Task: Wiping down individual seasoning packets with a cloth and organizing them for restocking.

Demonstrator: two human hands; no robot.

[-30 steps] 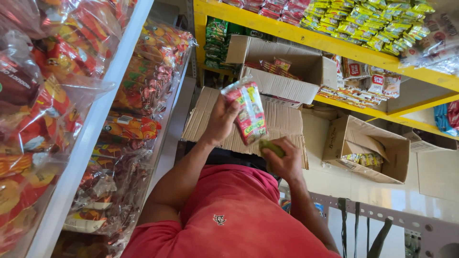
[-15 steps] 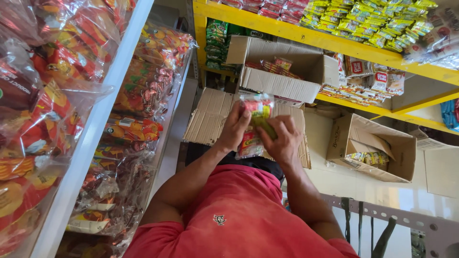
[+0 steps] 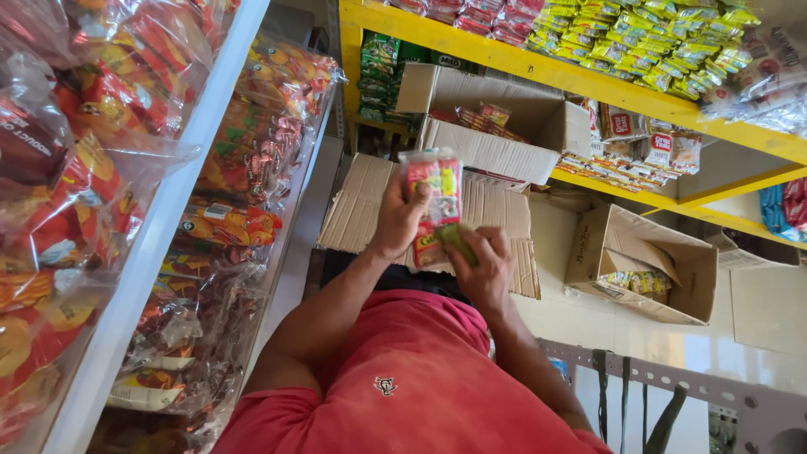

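Under the hands lies a flattened cardboard sheet (image 3: 361, 210). Just beyond them stands an open box (image 3: 496, 126) with red packets inside. To their right, well apart, a second open carton (image 3: 647, 265) sits on the pale floor (image 3: 756, 328) with a few packets in it. Above and to the right runs a yellow shelf (image 3: 538, 63) stacked with yellow and green packets (image 3: 647, 42). To the left, a white rack (image 3: 160, 244) carries bagged snacks (image 3: 252, 126) in clear wrap. A grey perforated bar (image 3: 672, 382) crosses lower right.
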